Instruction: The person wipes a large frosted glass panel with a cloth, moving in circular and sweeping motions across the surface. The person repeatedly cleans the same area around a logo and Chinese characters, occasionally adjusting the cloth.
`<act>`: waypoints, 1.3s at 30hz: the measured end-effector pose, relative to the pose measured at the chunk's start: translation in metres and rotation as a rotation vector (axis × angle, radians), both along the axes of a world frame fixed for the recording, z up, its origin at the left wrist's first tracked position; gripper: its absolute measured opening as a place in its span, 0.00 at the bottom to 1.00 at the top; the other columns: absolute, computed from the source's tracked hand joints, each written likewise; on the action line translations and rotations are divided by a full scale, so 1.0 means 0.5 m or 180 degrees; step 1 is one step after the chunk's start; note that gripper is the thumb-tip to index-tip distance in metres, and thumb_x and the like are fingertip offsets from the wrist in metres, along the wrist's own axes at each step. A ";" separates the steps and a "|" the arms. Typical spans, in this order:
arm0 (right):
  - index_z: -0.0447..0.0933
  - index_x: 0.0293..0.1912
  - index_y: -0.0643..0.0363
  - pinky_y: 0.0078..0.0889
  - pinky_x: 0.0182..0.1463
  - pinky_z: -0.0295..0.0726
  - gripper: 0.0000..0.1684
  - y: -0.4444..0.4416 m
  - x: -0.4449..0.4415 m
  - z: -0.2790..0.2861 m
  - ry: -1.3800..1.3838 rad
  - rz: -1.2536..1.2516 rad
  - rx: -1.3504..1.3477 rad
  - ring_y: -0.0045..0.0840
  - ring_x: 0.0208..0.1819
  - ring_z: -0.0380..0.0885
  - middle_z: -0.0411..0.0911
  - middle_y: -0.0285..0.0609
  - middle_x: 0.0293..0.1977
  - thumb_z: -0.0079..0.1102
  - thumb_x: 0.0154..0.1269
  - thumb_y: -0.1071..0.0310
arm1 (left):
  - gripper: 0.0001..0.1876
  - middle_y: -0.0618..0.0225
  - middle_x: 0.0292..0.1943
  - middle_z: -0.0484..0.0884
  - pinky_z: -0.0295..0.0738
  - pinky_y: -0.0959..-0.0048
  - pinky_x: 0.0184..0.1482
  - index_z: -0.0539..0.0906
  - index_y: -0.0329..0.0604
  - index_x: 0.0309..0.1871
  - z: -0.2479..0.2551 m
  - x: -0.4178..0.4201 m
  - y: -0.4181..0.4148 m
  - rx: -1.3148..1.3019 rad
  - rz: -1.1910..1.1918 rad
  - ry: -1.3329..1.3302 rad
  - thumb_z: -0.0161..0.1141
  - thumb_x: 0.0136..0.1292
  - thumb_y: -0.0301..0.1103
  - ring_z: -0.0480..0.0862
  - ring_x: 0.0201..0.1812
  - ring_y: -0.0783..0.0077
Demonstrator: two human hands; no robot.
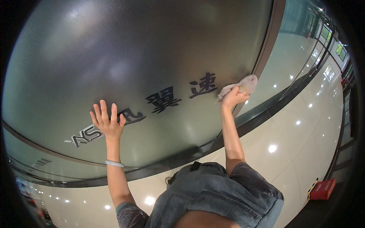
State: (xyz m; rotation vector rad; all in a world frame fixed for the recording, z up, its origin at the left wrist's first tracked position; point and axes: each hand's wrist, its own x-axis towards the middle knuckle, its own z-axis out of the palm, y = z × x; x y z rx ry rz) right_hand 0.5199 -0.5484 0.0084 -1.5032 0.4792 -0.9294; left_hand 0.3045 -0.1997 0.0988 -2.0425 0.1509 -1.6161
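A large frosted glass panel [159, 57] with dark lettering fills the view ahead. Spread flat on it, my left hand [109, 119] holds nothing; it lies between a silver-edged logo [87, 135] and a dark character, partly covering both. A pale bracelet circles that wrist. Gripped in my right hand [235, 98] is a light pinkish-grey cloth [248, 84], which lies against the panel's right side and reaches its brown frame [263, 48]. Another dark character [204, 85] stands just left of the cloth.
Below the panel runs a dark base strip [211, 146], meeting a glossy tiled floor [288, 148]. Clear glass [293, 54] continues on the right. A red box [323, 189] beside black-and-yellow striping sits at the lower right. Someone, blurred, is at the far lower left.
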 end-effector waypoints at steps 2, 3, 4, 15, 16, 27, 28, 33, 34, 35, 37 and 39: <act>0.60 0.56 0.79 0.49 0.62 0.58 0.29 0.065 -0.046 0.059 -0.0909 0.0007 -0.0594 0.48 0.57 0.59 0.55 0.61 0.55 0.51 0.59 0.69 | 0.21 0.54 0.69 0.65 0.50 0.50 0.71 0.69 0.52 0.64 0.001 0.000 -0.001 0.0010 -0.0021 0.0012 0.44 0.72 0.48 0.62 0.71 0.48; 0.61 0.57 0.74 0.51 0.59 0.59 0.30 0.088 -0.072 0.075 -0.1322 0.0254 -0.1313 0.48 0.58 0.56 0.54 0.58 0.56 0.53 0.56 0.71 | 0.21 0.54 0.69 0.65 0.50 0.50 0.71 0.69 0.53 0.64 0.000 0.001 0.000 0.0010 -0.0019 0.0023 0.44 0.72 0.48 0.61 0.71 0.49; 0.67 0.54 0.65 0.46 0.56 0.61 0.28 0.102 -0.092 0.085 -0.1639 0.0461 -0.1891 0.47 0.58 0.57 0.54 0.55 0.57 0.55 0.51 0.70 | 0.21 0.54 0.69 0.65 0.50 0.50 0.71 0.69 0.53 0.64 0.001 0.001 0.001 0.0011 -0.0009 0.0032 0.44 0.72 0.48 0.61 0.71 0.49; 0.67 0.61 0.65 0.53 0.61 0.59 0.34 -0.067 0.066 0.362 -0.2085 -0.0637 -0.2347 0.52 0.58 0.59 0.58 0.60 0.58 0.58 0.54 0.64 | 0.21 0.53 0.69 0.65 0.50 0.46 0.70 0.69 0.52 0.64 -0.002 -0.005 0.007 0.0014 0.0010 0.0094 0.45 0.71 0.47 0.61 0.71 0.46; 0.66 0.59 0.70 0.55 0.60 0.59 0.34 -0.101 0.112 0.389 -0.1757 -0.0814 -0.2020 0.52 0.57 0.59 0.59 0.62 0.57 0.57 0.58 0.58 | 0.21 0.53 0.68 0.65 0.49 0.45 0.70 0.69 0.52 0.64 -0.002 -0.003 0.005 -0.0003 0.0018 0.0113 0.45 0.71 0.46 0.61 0.71 0.46; 0.80 0.48 0.51 0.39 0.54 0.65 0.25 -0.004 0.007 0.483 -0.4058 0.0136 -0.4351 0.41 0.54 0.69 0.70 0.48 0.54 0.59 0.45 0.73 | 0.21 0.56 0.69 0.64 0.49 0.45 0.71 0.69 0.54 0.64 -0.009 -0.015 0.009 -0.0074 0.0084 0.0216 0.47 0.69 0.45 0.60 0.71 0.47; 0.80 0.51 0.47 0.39 0.54 0.64 0.25 -0.022 0.025 0.509 -0.3825 -0.0054 -0.4137 0.39 0.54 0.68 0.71 0.45 0.54 0.60 0.48 0.70 | 0.20 0.57 0.69 0.65 0.49 0.46 0.71 0.71 0.55 0.62 -0.005 -0.015 0.010 -0.0068 0.0070 0.0146 0.47 0.69 0.45 0.61 0.71 0.49; 0.72 0.60 0.51 0.52 0.57 0.65 0.30 -0.119 0.150 0.702 -0.1824 -0.0964 -0.1807 0.49 0.60 0.60 0.65 0.52 0.56 0.57 0.58 0.56 | 0.18 0.62 0.66 0.69 0.51 0.49 0.71 0.73 0.58 0.60 -0.001 0.004 -0.005 -0.0060 0.0004 -0.0013 0.44 0.70 0.45 0.63 0.70 0.53; 0.72 0.60 0.52 0.53 0.57 0.65 0.30 -0.103 0.135 0.721 -0.1724 -0.0992 -0.1770 0.49 0.59 0.60 0.64 0.53 0.57 0.57 0.58 0.55 | 0.18 0.63 0.66 0.69 0.51 0.48 0.71 0.72 0.59 0.60 -0.002 0.003 -0.005 -0.0065 0.0016 -0.0025 0.44 0.70 0.45 0.63 0.70 0.53; 0.72 0.60 0.52 0.54 0.57 0.65 0.30 -0.083 0.115 0.746 -0.1623 -0.1029 -0.1733 0.50 0.59 0.61 0.64 0.54 0.57 0.56 0.58 0.54 | 0.19 0.61 0.67 0.68 0.51 0.47 0.70 0.72 0.58 0.61 -0.002 0.001 -0.001 -0.0034 0.0013 0.0013 0.45 0.69 0.45 0.63 0.70 0.51; 0.73 0.58 0.52 0.55 0.53 0.67 0.29 -0.034 0.079 0.763 -0.1971 -0.1145 -0.2184 0.48 0.57 0.63 0.65 0.52 0.56 0.58 0.57 0.53 | 0.21 0.56 0.68 0.65 0.50 0.45 0.70 0.70 0.55 0.63 -0.005 0.002 0.003 0.0007 -0.0016 0.0074 0.47 0.69 0.45 0.62 0.70 0.48; 0.76 0.56 0.45 0.47 0.45 0.67 0.28 0.038 0.000 0.735 -0.3421 -0.0780 -0.3076 0.40 0.51 0.68 0.69 0.42 0.54 0.64 0.51 0.61 | 0.20 0.59 0.67 0.67 0.51 0.47 0.70 0.71 0.57 0.62 -0.001 0.001 0.003 -0.0031 -0.0019 0.0041 0.47 0.69 0.45 0.63 0.70 0.50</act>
